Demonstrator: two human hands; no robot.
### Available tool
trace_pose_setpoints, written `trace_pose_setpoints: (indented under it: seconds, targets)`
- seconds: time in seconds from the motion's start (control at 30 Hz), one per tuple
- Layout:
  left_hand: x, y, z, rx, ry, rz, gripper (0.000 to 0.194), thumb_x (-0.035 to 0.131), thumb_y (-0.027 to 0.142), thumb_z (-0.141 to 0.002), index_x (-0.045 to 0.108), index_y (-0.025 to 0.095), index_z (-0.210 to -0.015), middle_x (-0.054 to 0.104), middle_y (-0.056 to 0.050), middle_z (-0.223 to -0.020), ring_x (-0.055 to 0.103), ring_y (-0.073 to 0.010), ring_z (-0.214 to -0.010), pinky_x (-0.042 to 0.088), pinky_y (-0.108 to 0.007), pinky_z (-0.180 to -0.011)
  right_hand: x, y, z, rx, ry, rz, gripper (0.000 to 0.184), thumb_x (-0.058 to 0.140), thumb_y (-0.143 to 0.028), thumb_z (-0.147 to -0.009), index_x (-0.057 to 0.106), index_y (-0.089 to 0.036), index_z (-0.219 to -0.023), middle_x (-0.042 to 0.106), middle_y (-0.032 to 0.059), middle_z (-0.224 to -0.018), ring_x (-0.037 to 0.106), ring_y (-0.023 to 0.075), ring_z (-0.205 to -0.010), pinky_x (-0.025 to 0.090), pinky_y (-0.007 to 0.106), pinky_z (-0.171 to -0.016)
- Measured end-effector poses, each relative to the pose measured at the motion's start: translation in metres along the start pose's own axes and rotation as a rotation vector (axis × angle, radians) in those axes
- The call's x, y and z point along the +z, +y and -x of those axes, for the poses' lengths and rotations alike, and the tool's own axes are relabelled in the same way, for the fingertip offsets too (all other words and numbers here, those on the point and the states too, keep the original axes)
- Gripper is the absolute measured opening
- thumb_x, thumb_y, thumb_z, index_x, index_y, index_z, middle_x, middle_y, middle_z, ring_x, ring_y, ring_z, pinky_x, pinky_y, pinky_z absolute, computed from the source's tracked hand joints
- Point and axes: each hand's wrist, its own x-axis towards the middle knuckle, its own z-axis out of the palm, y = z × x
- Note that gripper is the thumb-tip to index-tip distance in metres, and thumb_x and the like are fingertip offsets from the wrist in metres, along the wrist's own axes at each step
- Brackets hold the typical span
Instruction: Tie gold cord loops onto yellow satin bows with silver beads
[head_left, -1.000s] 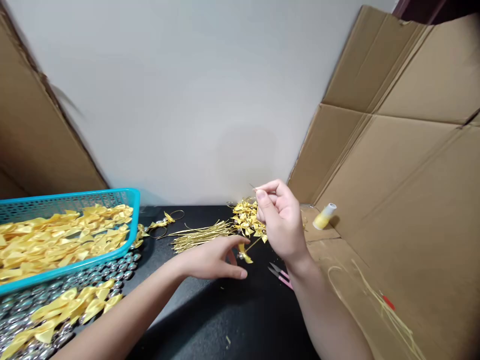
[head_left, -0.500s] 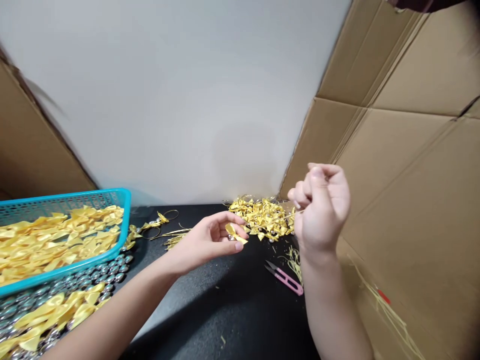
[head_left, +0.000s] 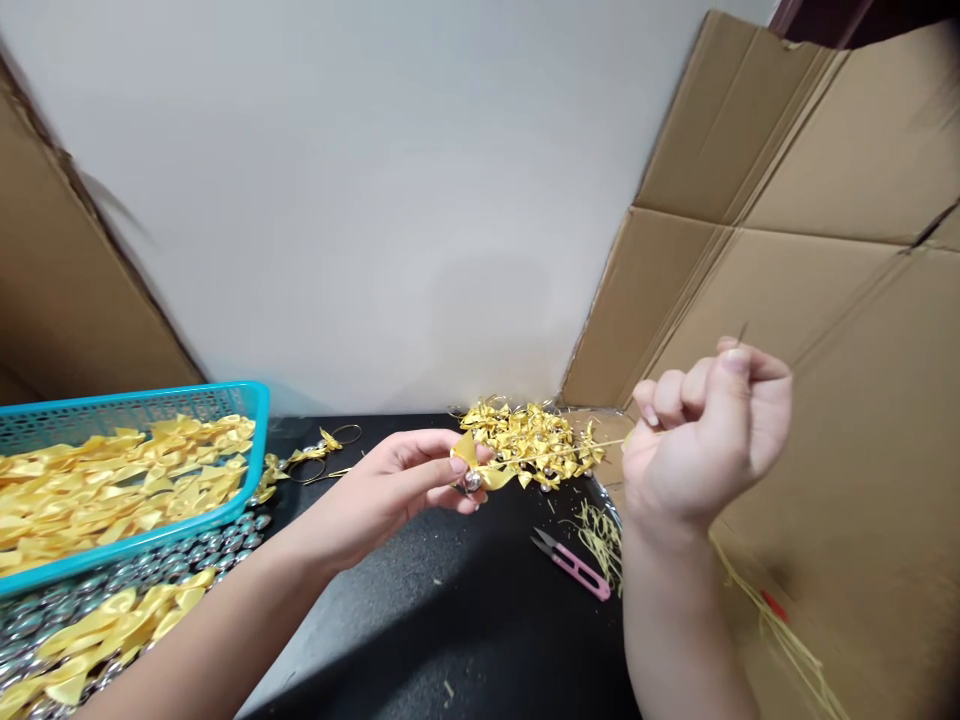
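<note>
**Yellow bow pinched at left; needle well off to the right**

I take the pink thread snips as my landmark; the yellow satin bow is up and to the left of them, over the black surface; my left hand has it pinched between thumb and fingers, a silvery bead showing at its near side. The bow's long axis slopes from upper left to lower right; a thin yellow thread runs from it, nearly straight and slightly rising, to my right hand, up and to the right of the snips; the left hand is on the bow, the right well apart from it. My right fingers are curled, the thumb pressed to the forefinger on what I read as a needle, its tip pointing up.

By count, I have one bow in hand, one bead visible on it, one needle and one pair of snips; beyond the snips, one heap of beaded bows, too tangled to count; just right of them, one tangle of thread scraps; well to their left, one turquoise basket of loose bows, and oval beads on its near side, both too many to count.
</note>
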Motion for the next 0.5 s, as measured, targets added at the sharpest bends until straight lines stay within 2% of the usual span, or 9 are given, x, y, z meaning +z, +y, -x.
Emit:
trace_pose_setpoints:
  seconds: [0.13,0.23,0.37,0.5]
  targets:
    - [-0.001,-0.002,0.0,0.079,0.013,-0.123,0.02,0.064,0.036,-0.086,0.074,0.019,-0.089,0.069,-0.006,-0.068,0.064,-0.0147,-0.056,0.058,-0.03,-0.058,0.0,-0.001,-0.001,-0.019,-0.018,0.001,0.012,0.046,-0.019,-0.093,0.045,-0.024,-0.082,0.019,-0.012,-0.052,0.013,0.0065,-0.039,0.018,0.023,-0.042]
    - [0.0,-0.001,0.001,0.171,0.087,-0.217,0.021,0.061,0.036,-0.088,0.073,0.021,-0.097,0.067,-0.003,-0.064,0.062,-0.0134,-0.051,0.056,-0.026,-0.049,0.001,-0.001,0.001,0.055,-0.049,-0.029,0.011,0.049,-0.021,-0.091,0.047,-0.023,-0.081,0.021,-0.012,-0.05,0.016,0.0064,-0.039,0.02,0.023,-0.041]
    - [0.005,0.003,0.002,0.238,0.225,-0.281,0.017,0.063,0.035,-0.086,0.072,0.02,-0.089,0.067,0.0,-0.061,0.063,-0.0133,-0.052,0.056,-0.025,-0.05,0.002,0.0,0.007,0.159,-0.236,-0.082,0.009,0.053,-0.023,-0.09,0.051,-0.022,-0.082,0.023,-0.0112,-0.051,0.019,0.0065,-0.041,0.024,0.023,-0.042]
    - [0.006,0.004,0.003,0.222,0.289,-0.224,0.018,0.066,0.036,-0.085,0.069,0.019,-0.082,0.071,-0.002,-0.065,0.069,-0.016,-0.06,0.059,-0.026,-0.058,0.0,-0.004,0.016,0.183,-0.42,-0.071,0.008,0.053,-0.025,-0.092,0.054,-0.023,-0.085,0.029,-0.0096,-0.054,0.024,0.0073,-0.043,0.028,0.024,-0.043]
